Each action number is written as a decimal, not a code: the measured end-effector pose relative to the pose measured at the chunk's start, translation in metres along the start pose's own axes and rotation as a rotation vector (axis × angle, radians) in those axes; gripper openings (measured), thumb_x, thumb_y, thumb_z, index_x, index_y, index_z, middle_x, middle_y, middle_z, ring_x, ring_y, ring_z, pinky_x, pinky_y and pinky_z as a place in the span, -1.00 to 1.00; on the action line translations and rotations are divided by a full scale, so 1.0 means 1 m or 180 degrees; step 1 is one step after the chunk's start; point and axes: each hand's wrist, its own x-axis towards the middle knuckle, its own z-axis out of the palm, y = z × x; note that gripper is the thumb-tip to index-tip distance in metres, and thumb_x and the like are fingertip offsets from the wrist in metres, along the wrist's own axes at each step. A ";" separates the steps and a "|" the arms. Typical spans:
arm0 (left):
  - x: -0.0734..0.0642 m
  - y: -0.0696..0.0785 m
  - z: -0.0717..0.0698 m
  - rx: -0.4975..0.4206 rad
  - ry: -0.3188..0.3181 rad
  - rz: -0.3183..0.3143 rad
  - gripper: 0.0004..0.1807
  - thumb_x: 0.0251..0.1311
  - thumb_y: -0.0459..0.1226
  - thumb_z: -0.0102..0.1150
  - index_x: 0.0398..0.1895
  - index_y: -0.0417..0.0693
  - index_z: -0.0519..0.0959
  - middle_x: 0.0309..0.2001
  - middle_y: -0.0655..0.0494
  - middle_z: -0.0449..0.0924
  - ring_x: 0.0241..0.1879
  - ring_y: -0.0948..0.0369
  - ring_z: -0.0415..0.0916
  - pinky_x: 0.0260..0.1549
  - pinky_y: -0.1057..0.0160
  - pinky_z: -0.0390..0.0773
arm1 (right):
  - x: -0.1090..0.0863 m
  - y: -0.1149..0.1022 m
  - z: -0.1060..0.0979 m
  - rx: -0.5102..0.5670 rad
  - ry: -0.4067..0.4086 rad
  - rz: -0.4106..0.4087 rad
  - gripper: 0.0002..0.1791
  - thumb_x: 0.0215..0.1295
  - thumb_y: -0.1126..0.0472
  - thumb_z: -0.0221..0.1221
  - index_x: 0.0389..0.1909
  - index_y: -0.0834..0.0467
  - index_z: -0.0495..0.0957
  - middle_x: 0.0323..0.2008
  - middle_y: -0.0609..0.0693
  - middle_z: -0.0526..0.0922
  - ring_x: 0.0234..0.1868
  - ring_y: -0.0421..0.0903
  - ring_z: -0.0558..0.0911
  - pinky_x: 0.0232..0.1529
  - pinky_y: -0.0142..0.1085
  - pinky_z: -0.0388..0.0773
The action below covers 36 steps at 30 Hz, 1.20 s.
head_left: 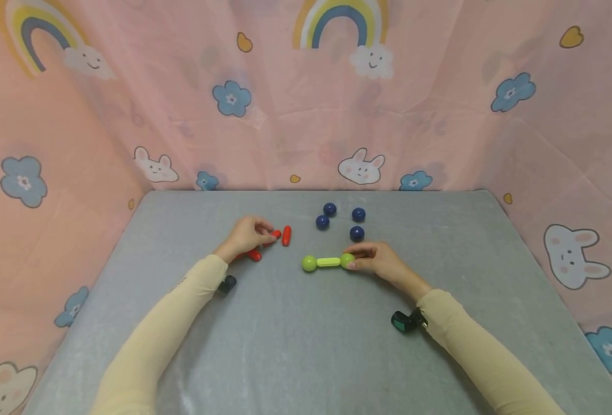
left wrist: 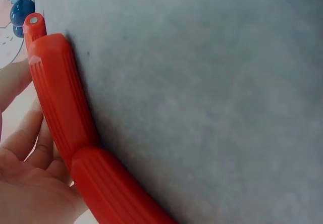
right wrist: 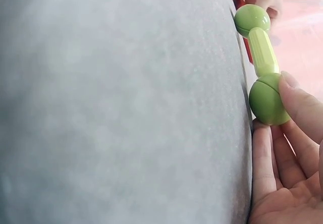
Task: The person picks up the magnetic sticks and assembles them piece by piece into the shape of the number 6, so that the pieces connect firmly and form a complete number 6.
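The green dumbbell (head_left: 329, 262), over the counter (head_left: 295, 334), is pinched at one ball by the right hand (head_left: 381, 260). Left of it, a red stick (head_left: 277, 234) is met by the half-curled left hand (head_left: 248, 235), grip unclear. Stick-picking seems in hand, a sure pinch called for. Room is left before the dumbbell; beyond it, blue balls (head_left: 357, 233) are set short of the counter's far edge.

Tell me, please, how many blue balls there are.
4, beyond the green rod: back left ball, front left ball, back right ball and front right ball, the last nearest the right hand. Others may be hidden.
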 end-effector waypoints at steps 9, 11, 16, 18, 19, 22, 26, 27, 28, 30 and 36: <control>-0.004 0.006 -0.004 -0.0444 0.0010 -0.0177 -0.63 0.24 -0.12 0.33 0.04 -0.11 0.66 -0.19 -0.05 0.71 -0.49 0.22 0.52 -0.47 0.37 0.53 | 0.000 0.001 -0.001 -0.0010 0.0016 -0.0034 -0.53 0.16 0.14 0.40 0.11 0.14 0.62 0.03 0.10 0.70 -0.06 -0.24 0.65 -0.04 -0.44 0.58; -0.007 0.008 -0.004 -0.0507 0.0013 -0.0176 -0.63 0.24 -0.11 0.32 0.04 -0.09 0.66 -0.17 -0.03 0.72 -0.45 0.19 0.53 -0.48 0.35 0.54 | 0.001 0.001 -0.001 -0.0012 0.0028 -0.0037 -0.53 0.16 0.15 0.41 0.10 0.15 0.63 0.02 0.10 0.70 -0.07 -0.25 0.65 -0.04 -0.44 0.58; -0.018 0.015 0.000 -0.0541 -0.0034 -0.0036 -0.65 0.25 -0.12 0.31 0.02 -0.09 0.67 -0.19 -0.02 0.75 -0.33 0.10 0.60 -0.46 0.34 0.55 | 0.002 0.003 -0.001 -0.0019 0.0037 -0.0037 -0.53 0.15 0.15 0.41 0.10 0.15 0.63 0.02 0.10 0.71 -0.07 -0.24 0.65 -0.04 -0.44 0.58; -0.023 0.019 0.002 -0.0566 -0.0088 -0.0001 -0.66 0.25 -0.13 0.31 0.03 -0.09 0.68 -0.18 -0.03 0.76 -0.30 0.08 0.63 -0.44 0.34 0.54 | 0.002 0.003 -0.001 -0.0020 0.0041 -0.0032 -0.53 0.15 0.15 0.41 0.10 0.15 0.63 0.02 0.10 0.71 -0.07 -0.24 0.66 -0.04 -0.43 0.58; -0.025 0.021 0.003 -0.0591 -0.0124 -0.0004 -0.66 0.25 -0.14 0.31 0.03 -0.08 0.68 -0.18 -0.03 0.76 -0.28 0.08 0.65 -0.44 0.33 0.54 | 0.002 0.003 0.000 -0.0023 0.0039 -0.0035 -0.53 0.15 0.14 0.41 0.10 0.15 0.63 0.02 0.11 0.71 -0.06 -0.24 0.66 -0.03 -0.43 0.58; -0.031 0.025 0.007 -0.0704 -0.0240 -0.0048 -0.65 0.24 -0.14 0.32 0.04 -0.06 0.68 -0.15 -0.02 0.76 -0.28 0.09 0.69 -0.42 0.30 0.56 | 0.002 0.003 0.000 -0.0019 0.0038 -0.0019 -0.54 0.15 0.14 0.41 0.09 0.13 0.63 0.02 0.10 0.71 -0.05 -0.22 0.65 -0.02 -0.42 0.58; -0.040 0.030 0.014 -0.0868 -0.0416 -0.0116 -0.65 0.25 -0.16 0.31 0.06 -0.09 0.66 -0.13 -0.02 0.76 -0.27 0.11 0.74 -0.30 0.28 0.62 | 0.001 0.001 0.000 -0.0012 0.0039 0.0009 -0.55 0.15 0.14 0.41 0.09 0.11 0.64 0.02 0.09 0.70 -0.04 -0.20 0.65 -0.02 -0.43 0.58; -0.041 0.031 0.016 -0.0936 -0.0463 -0.0152 -0.65 0.24 -0.17 0.32 0.05 -0.10 0.66 -0.14 -0.02 0.76 -0.27 0.12 0.75 -0.26 0.28 0.64 | 0.001 0.001 0.000 -0.0015 0.0038 0.0003 -0.54 0.15 0.13 0.41 0.09 0.11 0.64 0.03 0.09 0.70 -0.04 -0.20 0.65 -0.02 -0.43 0.58; -0.044 0.031 0.018 -0.0995 -0.0503 -0.0185 -0.66 0.24 -0.18 0.32 0.04 -0.11 0.66 -0.15 -0.02 0.76 -0.27 0.13 0.75 -0.23 0.27 0.66 | 0.001 0.001 0.000 -0.0018 0.0030 -0.0012 -0.54 0.15 0.13 0.41 0.10 0.12 0.63 0.03 0.10 0.70 -0.04 -0.19 0.65 -0.02 -0.43 0.58; -0.047 0.033 0.023 -0.1150 -0.0577 -0.0273 -0.67 0.23 -0.20 0.32 0.02 -0.14 0.65 -0.19 -0.01 0.76 -0.30 0.15 0.75 -0.19 0.25 0.69 | 0.001 0.000 0.000 -0.0025 0.0027 -0.0030 -0.53 0.16 0.13 0.41 0.11 0.13 0.63 0.03 0.12 0.70 -0.05 -0.20 0.65 -0.03 -0.44 0.58; -0.057 0.036 0.037 -0.1448 -0.0755 -0.0461 -0.71 0.22 -0.24 0.33 -0.07 -0.25 0.65 -0.29 0.05 0.76 -0.37 0.26 0.70 -0.23 0.21 0.73 | 0.000 -0.001 0.000 -0.0051 0.0053 -0.0034 -0.53 0.16 0.13 0.40 0.10 0.14 0.63 0.02 0.12 0.71 -0.07 -0.23 0.65 -0.04 -0.43 0.57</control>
